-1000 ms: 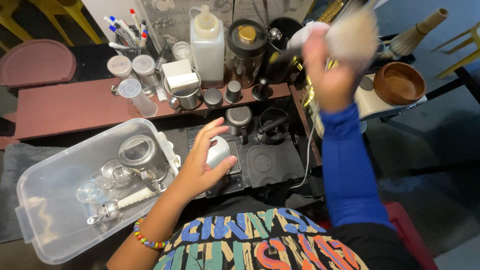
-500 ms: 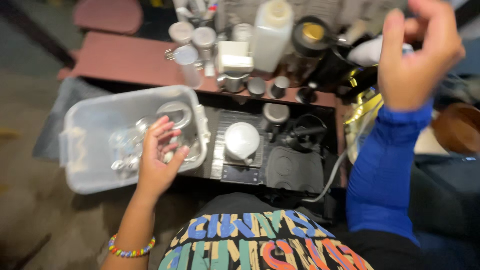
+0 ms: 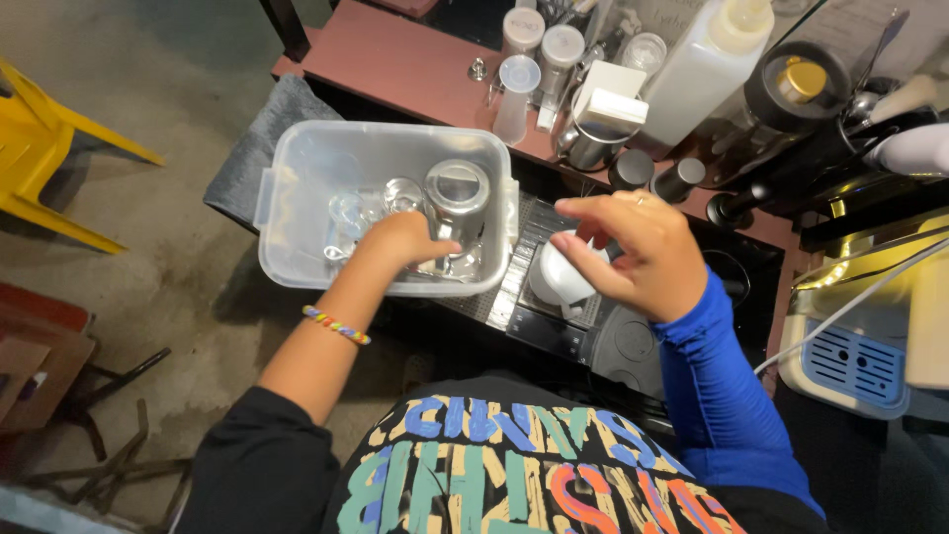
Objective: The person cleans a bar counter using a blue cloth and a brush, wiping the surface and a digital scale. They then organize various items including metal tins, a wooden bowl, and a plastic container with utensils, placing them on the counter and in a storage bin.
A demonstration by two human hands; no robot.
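Left hand (image 3: 400, 242) inside clear tub (image 3: 297, 168), grip unclear; right hand (image 3: 638, 252) loose-fingered over white cup (image 3: 556, 279).

Left hand (image 3: 395, 242) fingertips hidden in tub (image 3: 297, 168)

The clear plastic tub (image 3: 297, 188) is crowded on its right side, where a steel canister (image 3: 457, 193) and glassware (image 3: 361, 210) sit under the left hand (image 3: 400, 242); its left half lies open. The right hand (image 3: 633, 252) hovers over a white cup (image 3: 559, 277). Behind, the table (image 3: 395, 64) edge is walled by jars (image 3: 514, 89), a tall bottle (image 3: 697, 74) and black grinders (image 3: 791, 109).
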